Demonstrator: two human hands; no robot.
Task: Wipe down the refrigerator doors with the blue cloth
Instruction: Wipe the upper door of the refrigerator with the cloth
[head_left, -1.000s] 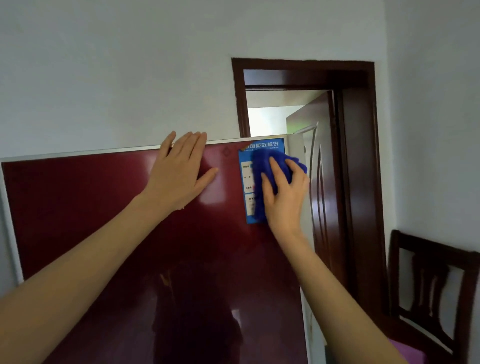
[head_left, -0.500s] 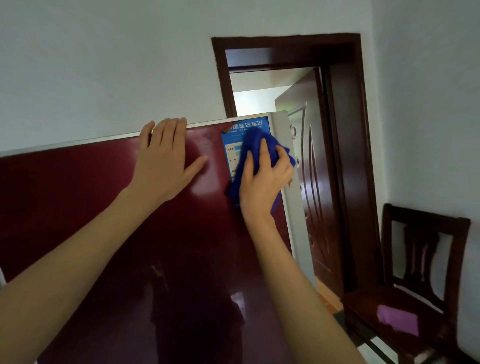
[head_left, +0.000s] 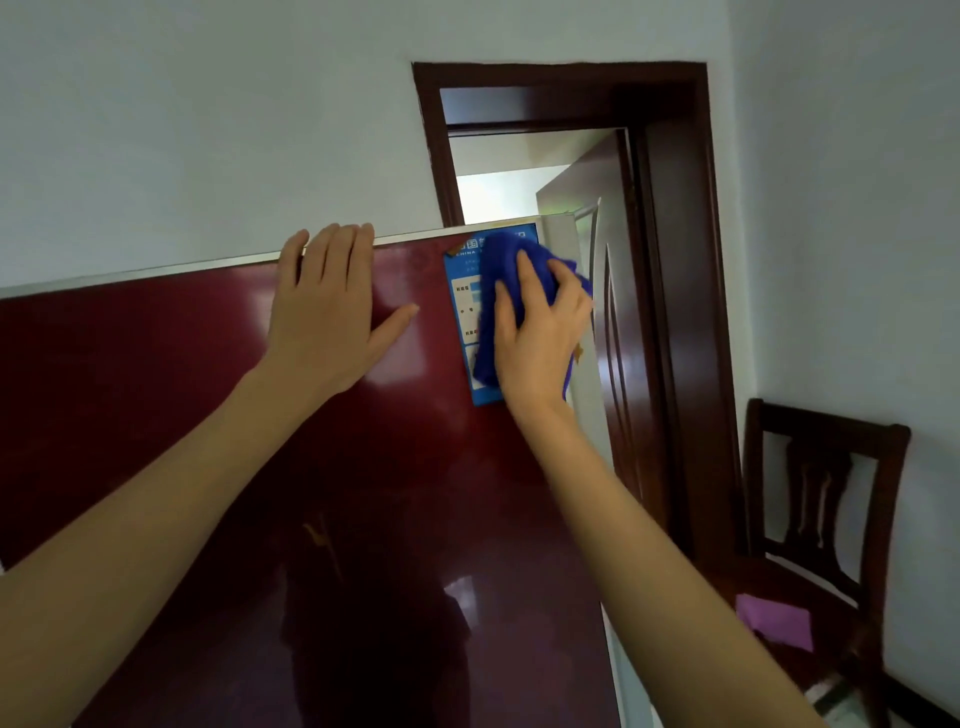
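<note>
While my right hand (head_left: 540, 338) grips the bunched blue cloth (head_left: 506, 270) at the top right corner of the refrigerator door (head_left: 208, 415), rubbing could peel the label (head_left: 461, 301) there; my left hand (head_left: 327, 317) lies flat alongside.

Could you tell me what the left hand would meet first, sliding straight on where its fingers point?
The left hand would meet the refrigerator door's silver top edge, right at its fingertips; beyond looks free, though depth is unclear.
</note>
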